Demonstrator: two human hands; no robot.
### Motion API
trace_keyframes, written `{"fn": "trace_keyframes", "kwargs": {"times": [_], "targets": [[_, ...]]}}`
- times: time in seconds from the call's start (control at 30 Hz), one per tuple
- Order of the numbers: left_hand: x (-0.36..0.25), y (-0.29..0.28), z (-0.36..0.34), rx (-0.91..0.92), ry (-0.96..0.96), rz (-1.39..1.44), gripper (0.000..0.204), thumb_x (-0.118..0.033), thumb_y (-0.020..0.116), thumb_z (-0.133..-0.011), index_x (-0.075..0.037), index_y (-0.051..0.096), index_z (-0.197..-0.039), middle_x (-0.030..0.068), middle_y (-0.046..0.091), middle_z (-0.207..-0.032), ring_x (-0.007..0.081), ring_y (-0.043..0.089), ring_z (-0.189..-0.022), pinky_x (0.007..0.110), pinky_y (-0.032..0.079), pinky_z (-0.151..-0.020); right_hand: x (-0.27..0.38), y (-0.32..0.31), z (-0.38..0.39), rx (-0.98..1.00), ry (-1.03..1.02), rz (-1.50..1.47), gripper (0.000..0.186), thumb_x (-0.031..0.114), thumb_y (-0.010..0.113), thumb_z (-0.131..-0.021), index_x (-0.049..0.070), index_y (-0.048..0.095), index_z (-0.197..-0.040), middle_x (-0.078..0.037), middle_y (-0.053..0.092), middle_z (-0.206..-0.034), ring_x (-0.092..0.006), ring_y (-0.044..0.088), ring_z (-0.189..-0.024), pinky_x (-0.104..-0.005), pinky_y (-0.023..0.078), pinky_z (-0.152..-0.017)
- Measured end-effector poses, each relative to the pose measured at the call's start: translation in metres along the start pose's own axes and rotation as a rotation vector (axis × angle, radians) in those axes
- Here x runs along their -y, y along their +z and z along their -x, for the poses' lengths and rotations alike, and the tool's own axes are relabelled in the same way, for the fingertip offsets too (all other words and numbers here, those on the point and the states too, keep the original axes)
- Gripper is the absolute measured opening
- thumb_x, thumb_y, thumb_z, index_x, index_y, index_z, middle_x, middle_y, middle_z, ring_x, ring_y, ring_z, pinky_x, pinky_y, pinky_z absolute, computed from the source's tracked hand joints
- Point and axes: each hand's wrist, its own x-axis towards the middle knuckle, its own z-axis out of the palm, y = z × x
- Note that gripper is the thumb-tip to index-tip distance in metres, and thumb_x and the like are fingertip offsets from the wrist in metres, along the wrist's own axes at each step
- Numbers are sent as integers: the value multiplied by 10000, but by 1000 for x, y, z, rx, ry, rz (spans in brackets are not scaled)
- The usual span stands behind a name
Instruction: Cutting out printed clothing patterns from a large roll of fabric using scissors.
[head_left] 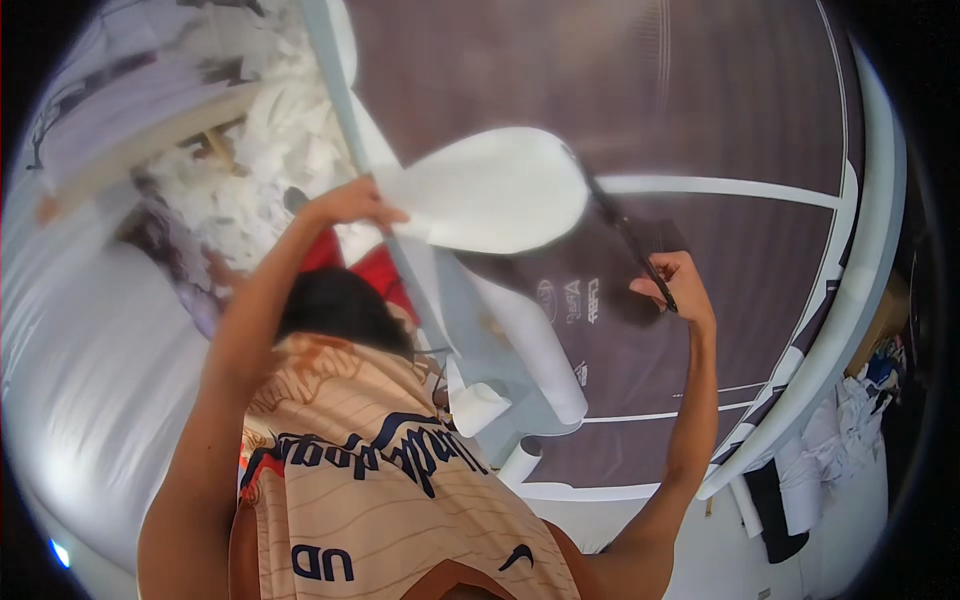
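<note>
Nearest, a white paper-like roll (530,345) lay at the left border of the large dark-brown printed sheet (720,290), narrowing the room there. The right hand (682,285) gripped, with bent fingers, a long, thin black tool (625,225), perhaps shears. The left hand (352,200) was at the pale grey table edge (342,100); whether its fingers pinched, I could not tell. The white, rounded flat piece (490,190) lay between the hands, tool's tip beside its rim. Probably it was being trimmed; next called for steady holding. Open room extended rightward.
</note>
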Motion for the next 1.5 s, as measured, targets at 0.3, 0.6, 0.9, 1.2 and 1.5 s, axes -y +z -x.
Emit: {"fn": "trace_keyframes", "kwargs": {"times": [0.3,0.6,0.9,1.2,1.5], "targets": [[-2,3,5,11,33,69,386,-275,803,-851,20,720,-1087,111,734,-982,188,712,-825,299,581,-777,40,-47,-26,171,10,108,474,333,907,-747,110,508,-618,62,453,-498,-26,410,-420,-227,259,-408],[11,0,-1,39,40,3,363,-311,802,-854,-9,738,-1045,79,738,-898,152,697,-800,267,555,-720,79,-79,-46,245,108,269,491,229,936,-691,92,480,-574,47,411,-485,-38,371,-434,-238,249,-423],[4,-2,3,116,115,108,340,-260,813,-865,12,719,-1047,32,708,-864,93,652,-767,252,568,-695,117,-105,-80,417,132,313,474,261,957,-664,80,523,-602,45,470,-513,-44,451,-424,-228,308,-405],[-8,2,11,72,135,175,326,-284,816,-862,10,732,-978,24,694,-817,92,639,-742,243,544,-684,150,-111,-112,518,178,370,467,241,948,-682,70,524,-584,59,419,-504,-44,398,-447,-240,280,-428],[-7,0,9,88,118,106,310,-281,819,-858,12,741,-923,26,695,-775,93,639,-690,237,528,-648,156,-108,-134,569,151,451,450,274,952,-675,30,579,-614,43,454,-509,-47,431,-463,-234,295,-434]]}}
